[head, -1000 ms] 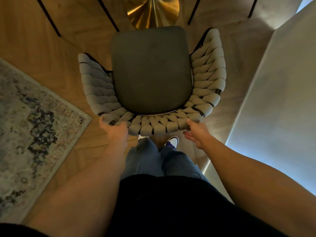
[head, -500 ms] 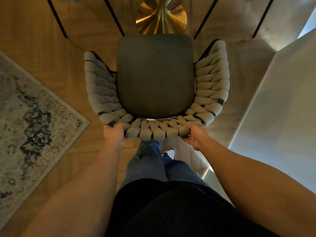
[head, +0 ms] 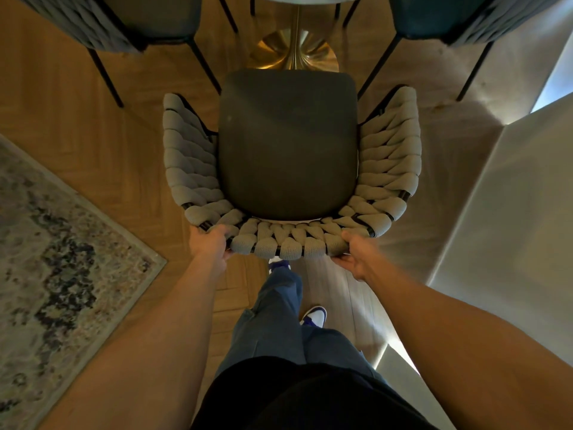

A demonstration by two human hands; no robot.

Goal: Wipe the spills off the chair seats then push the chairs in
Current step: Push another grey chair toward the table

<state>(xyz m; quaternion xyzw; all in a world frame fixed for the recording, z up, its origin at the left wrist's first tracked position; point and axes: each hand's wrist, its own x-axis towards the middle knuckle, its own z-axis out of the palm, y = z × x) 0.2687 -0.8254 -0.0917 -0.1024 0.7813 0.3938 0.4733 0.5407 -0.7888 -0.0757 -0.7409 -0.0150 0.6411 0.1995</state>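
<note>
A chair with a dark grey seat (head: 288, 144) and a curved backrest of thick woven grey cord (head: 279, 240) stands right below me, facing the table. My left hand (head: 210, 243) grips the left end of the backrest rim. My right hand (head: 356, 252) grips the rim's right end, thumb on top and fingers curled underneath. The seat looks dry, with only a faint sheen on it. The chair's front edge is close to the table's gold pedestal base (head: 294, 51).
Two more woven chairs stand at the far left (head: 102, 23) and far right (head: 465, 20), with thin black legs slanting toward the middle. A patterned rug (head: 55, 259) lies at the left on the wood floor. A pale wall (head: 511, 228) runs along the right.
Both hands closed onto the backrest rim. I stepped forward with the chair, and the pedestal base, table edge and neighbouring chairs came into view at the top.
</note>
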